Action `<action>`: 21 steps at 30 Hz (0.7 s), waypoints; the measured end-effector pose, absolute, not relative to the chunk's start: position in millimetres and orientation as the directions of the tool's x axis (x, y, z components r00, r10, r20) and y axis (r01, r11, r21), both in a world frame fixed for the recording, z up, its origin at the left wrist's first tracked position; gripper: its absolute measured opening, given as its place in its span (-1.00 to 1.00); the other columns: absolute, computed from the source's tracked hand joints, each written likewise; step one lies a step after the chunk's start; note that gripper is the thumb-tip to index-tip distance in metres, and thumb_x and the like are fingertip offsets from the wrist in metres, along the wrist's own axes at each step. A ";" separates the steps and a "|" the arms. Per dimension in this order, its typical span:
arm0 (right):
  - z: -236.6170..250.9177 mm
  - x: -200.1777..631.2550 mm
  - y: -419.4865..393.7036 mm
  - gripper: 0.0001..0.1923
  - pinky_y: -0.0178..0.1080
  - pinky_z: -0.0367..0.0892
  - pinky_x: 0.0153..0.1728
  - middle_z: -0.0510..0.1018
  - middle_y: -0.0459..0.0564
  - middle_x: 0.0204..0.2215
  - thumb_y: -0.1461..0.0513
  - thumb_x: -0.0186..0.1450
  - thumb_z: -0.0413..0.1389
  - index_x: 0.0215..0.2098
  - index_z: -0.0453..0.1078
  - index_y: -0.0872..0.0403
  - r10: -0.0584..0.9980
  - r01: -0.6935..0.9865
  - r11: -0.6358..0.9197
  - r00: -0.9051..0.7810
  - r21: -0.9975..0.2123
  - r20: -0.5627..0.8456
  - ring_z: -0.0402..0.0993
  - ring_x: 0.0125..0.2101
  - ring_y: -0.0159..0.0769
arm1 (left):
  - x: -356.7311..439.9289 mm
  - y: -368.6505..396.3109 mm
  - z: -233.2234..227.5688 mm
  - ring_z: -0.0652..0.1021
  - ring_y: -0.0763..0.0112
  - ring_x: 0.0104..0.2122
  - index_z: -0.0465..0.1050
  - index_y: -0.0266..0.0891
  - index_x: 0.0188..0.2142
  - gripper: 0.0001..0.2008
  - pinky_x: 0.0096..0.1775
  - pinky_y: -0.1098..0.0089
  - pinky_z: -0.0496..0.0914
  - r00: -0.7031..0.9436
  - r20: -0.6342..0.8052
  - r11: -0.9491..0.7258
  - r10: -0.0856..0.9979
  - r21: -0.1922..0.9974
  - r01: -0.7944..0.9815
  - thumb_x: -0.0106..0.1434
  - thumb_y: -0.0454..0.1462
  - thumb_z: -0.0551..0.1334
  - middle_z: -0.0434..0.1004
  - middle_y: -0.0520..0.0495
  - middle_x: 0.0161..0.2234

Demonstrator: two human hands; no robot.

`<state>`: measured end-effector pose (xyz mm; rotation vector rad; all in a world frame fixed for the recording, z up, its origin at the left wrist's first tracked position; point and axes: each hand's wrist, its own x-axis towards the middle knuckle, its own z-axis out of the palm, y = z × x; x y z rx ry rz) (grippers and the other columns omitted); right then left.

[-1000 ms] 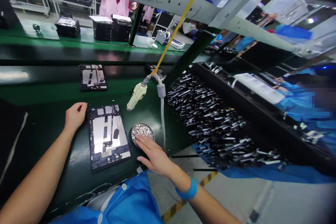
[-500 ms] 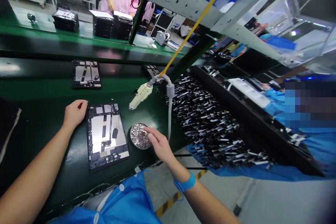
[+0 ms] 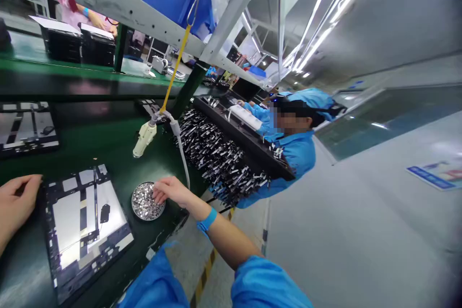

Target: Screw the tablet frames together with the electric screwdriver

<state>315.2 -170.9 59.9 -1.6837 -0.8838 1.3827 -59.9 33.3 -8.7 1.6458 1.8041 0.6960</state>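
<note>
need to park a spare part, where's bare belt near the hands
Bare green belt lies between the open tablet and the far tablet, under the hanging screwdriver. It is crowded by the right hand on the screw dish, and where the left hand touches the tablet's edge.

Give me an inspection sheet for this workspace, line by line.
Surface: dark green bench.
Job's things: opened tablet lying flat; round dish of screws beside it.
Clutter: second opened tablet further back; rack of small dark parts to the right.
Hands: left hand rests at the tablet's left edge; right hand has fingertips in the dish.
Cables: yellow strap suspends a screwdriver, with grey hose.
Surroundings: co-worker in blue; stacked black boxes.
</note>
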 end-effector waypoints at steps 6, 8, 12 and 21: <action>54.5 306.3 -166.2 -0.46 -0.38 0.37 -0.65 0.60 -0.04 -0.60 -0.14 0.09 0.40 -0.46 0.46 0.17 0.839 0.078 -0.545 0.042 -0.835 -0.543 0.53 -0.66 -0.37 | -57.6 37.8 -6.9 0.63 0.06 -0.21 0.61 0.04 -0.09 -0.53 -0.16 0.17 0.49 -0.035 -0.100 0.094 0.994 0.684 0.724 0.24 0.17 0.12 0.69 0.00 -0.14; 53.5 294.6 -162.4 -0.47 -0.36 0.41 -0.63 0.63 -0.01 -0.57 -0.13 0.11 0.40 -0.43 0.48 0.18 0.828 0.058 -0.561 0.013 -0.826 -0.561 0.55 -0.64 -0.34 | -57.1 38.7 -8.4 0.63 0.07 -0.20 0.62 0.01 -0.11 -0.55 -0.19 0.21 0.46 -0.031 -0.076 0.074 0.997 0.676 0.733 0.25 0.14 0.13 0.69 0.00 -0.15; 57.7 288.1 -160.6 -0.54 -0.34 0.55 -0.43 0.69 0.00 -0.42 -0.10 0.25 0.30 -0.26 0.49 0.14 0.843 -0.051 -0.528 0.087 -0.848 -0.530 0.65 -0.48 -0.36 | -55.4 32.5 -1.8 0.61 0.20 -0.24 0.64 -0.06 -0.09 -0.59 -0.19 0.32 0.43 -0.029 -0.018 0.033 0.999 0.718 0.695 0.28 0.05 0.17 0.69 0.00 -0.20; 65.3 279.2 -186.2 -0.56 -0.23 0.60 -0.20 0.74 0.21 -0.23 -0.03 0.27 0.33 -0.17 0.56 0.21 0.823 -0.241 -0.537 0.059 -0.808 -0.565 0.73 -0.27 -0.21 | -46.3 24.9 11.8 0.57 0.34 -0.32 0.66 -0.19 -0.11 -0.64 -0.14 0.39 0.41 0.005 0.081 -0.067 0.997 0.782 0.619 0.30 -0.06 0.19 0.68 -0.01 -0.25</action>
